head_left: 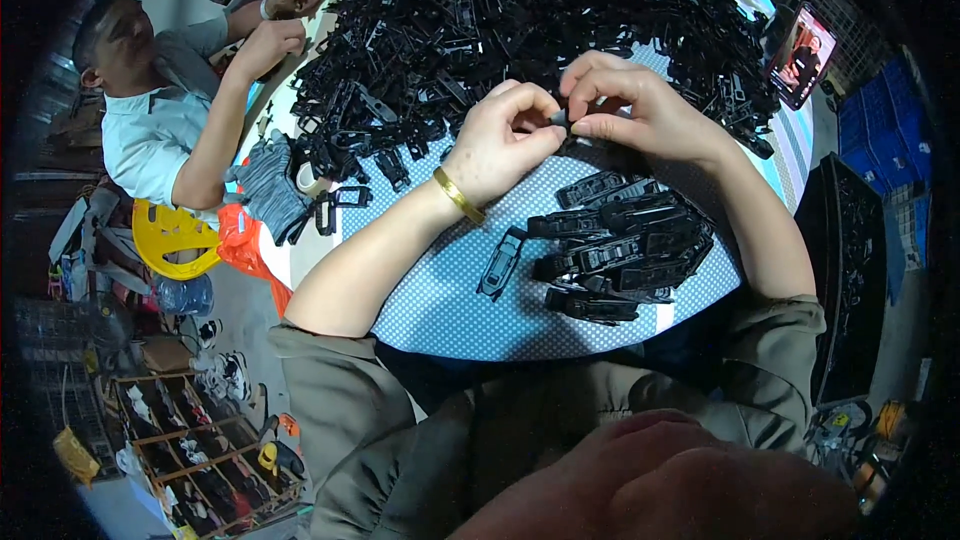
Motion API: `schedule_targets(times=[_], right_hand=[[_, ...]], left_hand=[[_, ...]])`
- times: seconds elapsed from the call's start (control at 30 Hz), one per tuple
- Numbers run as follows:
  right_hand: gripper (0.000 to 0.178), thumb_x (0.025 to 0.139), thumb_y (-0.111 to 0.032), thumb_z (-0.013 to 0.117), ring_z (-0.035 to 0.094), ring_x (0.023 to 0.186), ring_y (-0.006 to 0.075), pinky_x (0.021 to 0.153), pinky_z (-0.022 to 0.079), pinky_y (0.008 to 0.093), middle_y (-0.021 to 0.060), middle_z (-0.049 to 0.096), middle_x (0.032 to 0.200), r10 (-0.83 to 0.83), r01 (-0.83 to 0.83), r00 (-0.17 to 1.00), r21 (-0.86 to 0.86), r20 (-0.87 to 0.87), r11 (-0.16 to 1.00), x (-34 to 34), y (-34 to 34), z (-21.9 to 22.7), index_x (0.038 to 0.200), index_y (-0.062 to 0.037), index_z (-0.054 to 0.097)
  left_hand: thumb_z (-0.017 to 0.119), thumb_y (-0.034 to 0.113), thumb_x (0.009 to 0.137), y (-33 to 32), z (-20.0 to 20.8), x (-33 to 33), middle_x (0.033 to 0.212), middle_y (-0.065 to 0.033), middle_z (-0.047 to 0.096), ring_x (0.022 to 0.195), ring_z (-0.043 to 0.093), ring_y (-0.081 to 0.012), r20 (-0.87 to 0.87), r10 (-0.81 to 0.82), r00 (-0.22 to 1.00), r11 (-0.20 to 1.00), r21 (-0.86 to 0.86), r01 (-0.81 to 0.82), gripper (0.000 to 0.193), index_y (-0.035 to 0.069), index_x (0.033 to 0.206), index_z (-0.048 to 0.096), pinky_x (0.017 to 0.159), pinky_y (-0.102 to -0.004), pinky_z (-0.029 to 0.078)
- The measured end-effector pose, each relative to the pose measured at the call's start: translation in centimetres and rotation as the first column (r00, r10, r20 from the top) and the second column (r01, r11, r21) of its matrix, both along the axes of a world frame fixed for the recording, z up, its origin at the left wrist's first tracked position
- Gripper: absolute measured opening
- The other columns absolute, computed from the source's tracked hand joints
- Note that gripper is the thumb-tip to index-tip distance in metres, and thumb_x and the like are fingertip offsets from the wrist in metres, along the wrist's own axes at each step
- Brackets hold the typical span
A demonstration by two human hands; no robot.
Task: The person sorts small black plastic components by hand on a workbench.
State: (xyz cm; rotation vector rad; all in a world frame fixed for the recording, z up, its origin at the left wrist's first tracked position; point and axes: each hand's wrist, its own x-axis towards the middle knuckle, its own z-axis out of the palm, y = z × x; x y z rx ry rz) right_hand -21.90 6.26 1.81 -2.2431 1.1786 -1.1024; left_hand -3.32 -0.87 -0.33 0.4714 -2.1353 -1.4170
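One pinched black part [568,128] has its axis hidden.

Open passage: bare tablecloth [425,295] at near left, interrupted by a single black part [502,261]. Near right: obstructed by a cluster of black parts [645,245]. Far side: blocked by a broad black heap [440,35], phone [803,58] to its right. Left edge: gray cloth [270,188] obstructs.

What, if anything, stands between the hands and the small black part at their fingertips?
Nothing visible: the left hand and right hand both reach the small black part, which they partly hide.
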Motion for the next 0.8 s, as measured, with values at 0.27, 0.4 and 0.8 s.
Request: schedule_targets(times=[0.27, 0.4, 0.8], right_hand=[[0.013, 0.075, -0.013, 0.062, 0.056, 0.077, 0.0132, 0.067, 0.046, 0.0264, 0.0037, 0.060, 0.083, 0.109, -0.131, 0.990, 0.299, 0.089, 0.945, -1.1, 0.0, 0.5, 0.080, -0.0024, 0.056], [0.013, 0.076, -0.013, 0.062, 0.054, 0.074, 0.0114, 0.067, 0.045, 0.0252, 0.0031, 0.058, 0.080, 0.141, -0.143, 0.990, 0.246, 0.026, 0.959, -1.1, 0.2, 0.7, 0.080, -0.0021, 0.055], [0.027, 0.080, -0.016, 0.061, 0.055, 0.063, 0.0070, 0.057, 0.047, 0.0197, -0.0002, 0.055, 0.078, -0.419, 0.189, 0.788, 0.471, 0.451, 0.862, -0.2, -0.1, 0.3, 0.103, -0.0033, 0.054]], left_hand=[[0.060, 0.004, 0.070, 0.2, 0.6, 0.1, 0.091, -0.0026, 0.042, 0.072, 0.045, -0.0061, 0.002, -0.039, 0.999, 0.996, -0.079, 0.039, 0.013, 0.001, 0.080, 0.053, 0.061, -0.0175, 0.039], [0.061, 0.007, 0.070, -0.5, 0.9, 0.3, 0.091, -0.0022, 0.041, 0.075, 0.044, -0.0068, 0.078, -0.171, 0.982, 0.983, -0.052, 0.175, 0.013, 0.003, 0.080, 0.053, 0.063, -0.0207, 0.040], [0.051, -0.002, 0.078, -0.9, 1.6, 0.3, 0.082, -0.0136, 0.056, 0.072, 0.062, -0.0203, -0.104, 0.158, 0.982, 0.836, 0.544, -0.077, 0.017, -0.005, 0.092, 0.042, 0.064, -0.0260, 0.054]])
